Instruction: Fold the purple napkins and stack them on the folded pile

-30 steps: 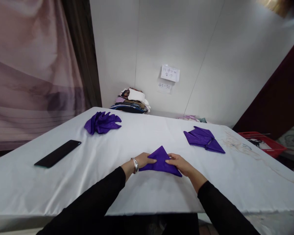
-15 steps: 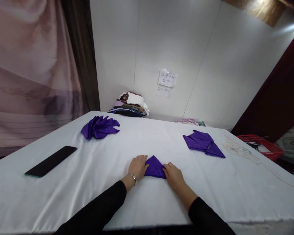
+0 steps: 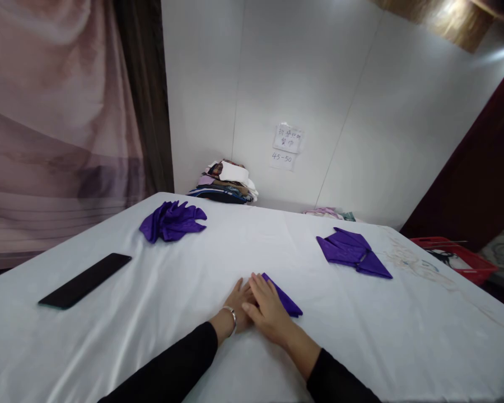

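Note:
A folded purple cloth napkin [image 3: 287,299] lies on the white-covered table in front of me, its right edge and lower right corner showing. My right hand [image 3: 269,309] rests flat over its left part, fingers stretched out and pointing away from me. Tucked against it, and partly under its fingers, is my left hand [image 3: 240,305], with a silver bracelet at the wrist. Its fingers look extended and flat, though the tips are partly covered. Both hands hide the napkin's left side.
A purple napkin folded into pleats [image 3: 173,221] sits at the back left, and another folded one [image 3: 354,252] at the right. A black phone-like slab [image 3: 86,281] lies left. Behind stand a pile of cloths [image 3: 224,182] and, off the right edge, a red basket [image 3: 479,268].
My hands have come together from either side of the napkin, the right now over it and overlapping the left. The napkin's visible part has shifted right and looks narrower.

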### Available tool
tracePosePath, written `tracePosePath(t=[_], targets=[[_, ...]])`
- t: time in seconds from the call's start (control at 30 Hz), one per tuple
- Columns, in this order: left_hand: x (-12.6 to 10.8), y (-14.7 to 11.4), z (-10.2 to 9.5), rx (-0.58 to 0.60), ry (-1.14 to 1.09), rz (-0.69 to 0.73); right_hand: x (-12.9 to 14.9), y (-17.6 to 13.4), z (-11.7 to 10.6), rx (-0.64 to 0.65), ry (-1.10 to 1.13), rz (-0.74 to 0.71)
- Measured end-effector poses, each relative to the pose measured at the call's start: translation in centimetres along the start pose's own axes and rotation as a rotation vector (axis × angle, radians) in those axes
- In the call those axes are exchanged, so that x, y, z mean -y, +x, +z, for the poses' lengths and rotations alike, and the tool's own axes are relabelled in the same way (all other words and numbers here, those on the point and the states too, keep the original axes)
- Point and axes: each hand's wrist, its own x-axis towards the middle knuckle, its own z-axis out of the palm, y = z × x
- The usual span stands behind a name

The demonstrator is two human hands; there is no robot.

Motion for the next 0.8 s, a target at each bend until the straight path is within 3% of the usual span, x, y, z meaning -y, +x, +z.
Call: tracePosePath(t=[0.1, 0.23, 0.53, 0.8], targets=[[0.0, 0.2, 0.6, -0.007, 0.014, 0.01, 0.2, 1.3, 1.3, 0.083, 0.056, 0.055], [0.2, 0.2, 0.8, -0.03, -0.019, 0.009, -1.9, 1.0, 1.9, 0.112, 0.001, 0.063], [0.2, -0.2, -0.6, -0.009, -0.117, -0.049, -6.6, -2.9, 0.8, 0.084, -0.171, 0.051], [1.8, -1.9, -0.5, -0.002, -0.104, -0.115, -7.9, -4.7, -0.4, 0.138, -0.176, 0.107]])
